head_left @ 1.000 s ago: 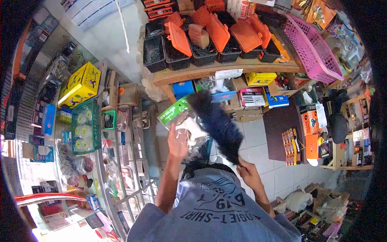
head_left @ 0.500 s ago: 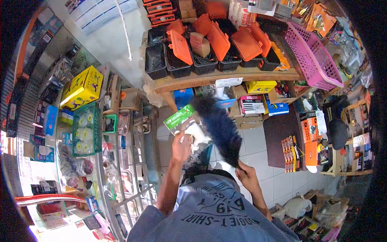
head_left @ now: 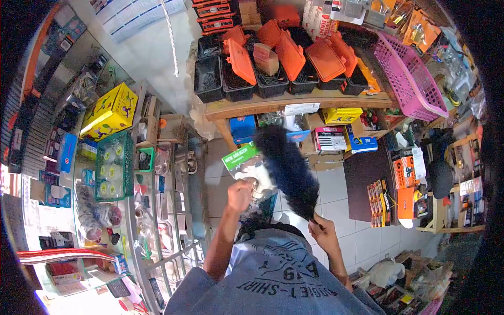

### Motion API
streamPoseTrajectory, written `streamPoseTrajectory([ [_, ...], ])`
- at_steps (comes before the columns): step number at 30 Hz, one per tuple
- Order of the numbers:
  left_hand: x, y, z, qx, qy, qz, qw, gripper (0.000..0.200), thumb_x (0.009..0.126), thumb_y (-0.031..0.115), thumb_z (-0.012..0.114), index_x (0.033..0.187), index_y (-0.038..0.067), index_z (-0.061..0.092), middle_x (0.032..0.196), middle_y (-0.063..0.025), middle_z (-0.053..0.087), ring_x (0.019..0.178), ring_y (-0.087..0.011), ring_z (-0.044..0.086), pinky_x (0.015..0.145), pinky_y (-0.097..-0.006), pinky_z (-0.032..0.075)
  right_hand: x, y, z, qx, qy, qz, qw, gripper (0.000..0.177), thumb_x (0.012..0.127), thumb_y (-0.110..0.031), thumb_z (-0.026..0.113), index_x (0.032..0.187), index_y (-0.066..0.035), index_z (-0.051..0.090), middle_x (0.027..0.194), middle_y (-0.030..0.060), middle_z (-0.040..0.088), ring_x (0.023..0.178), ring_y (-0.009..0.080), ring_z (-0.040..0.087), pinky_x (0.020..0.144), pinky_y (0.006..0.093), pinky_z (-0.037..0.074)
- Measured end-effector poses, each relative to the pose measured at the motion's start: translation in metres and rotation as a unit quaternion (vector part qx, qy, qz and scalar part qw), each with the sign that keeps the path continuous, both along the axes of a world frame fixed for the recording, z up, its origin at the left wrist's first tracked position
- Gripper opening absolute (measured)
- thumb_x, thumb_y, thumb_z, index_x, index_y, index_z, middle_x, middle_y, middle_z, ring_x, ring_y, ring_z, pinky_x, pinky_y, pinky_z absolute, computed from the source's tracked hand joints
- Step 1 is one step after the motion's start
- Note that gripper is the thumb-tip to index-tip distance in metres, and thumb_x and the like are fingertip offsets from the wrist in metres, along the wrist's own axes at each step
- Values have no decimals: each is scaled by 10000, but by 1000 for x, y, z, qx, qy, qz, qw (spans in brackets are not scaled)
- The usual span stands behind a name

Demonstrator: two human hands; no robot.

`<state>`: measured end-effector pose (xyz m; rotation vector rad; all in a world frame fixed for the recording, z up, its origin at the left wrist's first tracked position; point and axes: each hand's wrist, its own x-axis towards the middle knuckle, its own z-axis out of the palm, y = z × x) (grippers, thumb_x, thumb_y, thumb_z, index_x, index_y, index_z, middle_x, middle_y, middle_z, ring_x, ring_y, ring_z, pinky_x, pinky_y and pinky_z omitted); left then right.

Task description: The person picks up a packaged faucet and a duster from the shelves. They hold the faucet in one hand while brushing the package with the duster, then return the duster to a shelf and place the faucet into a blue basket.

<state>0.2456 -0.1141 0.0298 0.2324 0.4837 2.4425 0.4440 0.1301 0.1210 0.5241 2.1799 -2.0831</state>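
In my right hand (head_left: pixel 323 232) is the lower end of a dark, fluffy duster (head_left: pixel 287 170), whose bushy part slants up and to the left. My left hand (head_left: pixel 240 194) is closed on a clear plastic package (head_left: pixel 254 176) with a green header card and white pieces inside. The duster's fluffy side is right beside the package, and whether they touch cannot be made out.
Black bins (head_left: pixel 208 79) with orange lids stand on a wooden shelf (head_left: pixel 315 105) ahead. A pink basket (head_left: pixel 412 79) is at the upper right. On the left are a yellow box (head_left: pixel 110 111), a green basket (head_left: pixel 114 165) and a glass display case.
The green-headed package has shifted slightly right and down in my left hand. The duster's top has moved a little to the right. The shelf and bins appear slightly further right.
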Motion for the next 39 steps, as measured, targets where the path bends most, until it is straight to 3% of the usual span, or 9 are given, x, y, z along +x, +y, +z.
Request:
streamPoseTrajectory([
  [5,12,3,46,8,-243,34,969,370,803,191,506,1061,-60,589,1062,-150,630,1005,-274,571,874,-408,457,5,4,4,49,-48,68,995,401,861,36,566,1259,-16,556,1001,74,660,798,88,559,728,231,474],
  [9,3,-4,-18,-10,120,-26,992,458,888,317,481,1230,18,537,1180,-149,591,1098,-299,553,953,-438,439,10,-4,-4,51,-9,11,999,393,857,26,526,1239,-40,589,687,-20,504,626,55,432,571,211,388],
  [13,10,7,38,-124,-263,133,947,293,761,162,533,973,4,659,982,-160,648,937,-300,595,843,-412,470,7,-10,11,76,31,30,996,398,851,34,524,1238,-35,587,692,-18,517,640,57,447,576,214,397],
  [17,0,-8,-47,58,128,-13,990,475,894,306,454,1275,26,502,1190,-170,580,1085,-311,562,1000,-462,418,12,-11,-2,43,3,18,999,380,840,39,539,1208,-27,606,710,-18,547,639,57,461,578,212,401],
  [19,19,0,26,58,-226,28,972,453,769,228,500,1143,-7,599,1191,-139,610,1135,-322,545,999,-458,414,9,-10,9,51,2,33,998,362,837,32,558,1190,-22,617,705,-20,544,633,55,454,575,211,397],
  [25,8,-4,6,14,56,0,998,387,699,147,486,1009,-24,642,1072,-158,648,1112,-336,540,926,-450,449,7,-8,6,67,-31,20,997,404,817,97,537,1199,-16,602,911,79,681,766,101,568,711,246,485],
  [27,15,10,62,-135,-327,103,929,227,715,164,496,761,16,661,989,-165,652,1024,-323,565,857,-429,465,8,-5,7,70,-9,50,996,395,811,96,537,1188,-4,606,915,87,680,770,99,562,710,245,480],
  [35,17,8,52,-134,-293,130,938,354,633,119,531,952,1,627,1006,-144,648,955,-286,582,806,-425,479,-1,-16,21,67,-61,35,995,367,817,88,563,1170,4,615,949,95,681,817,105,572,730,247,479],
  [39,-2,-9,-32,-13,141,-15,990,415,821,285,518,1146,41,596,1189,-133,605,1104,-302,545,948,-460,428,2,-13,8,53,-73,20,996,351,826,69,582,1169,4,613,990,102,683,856,119,584,756,254,485],
])
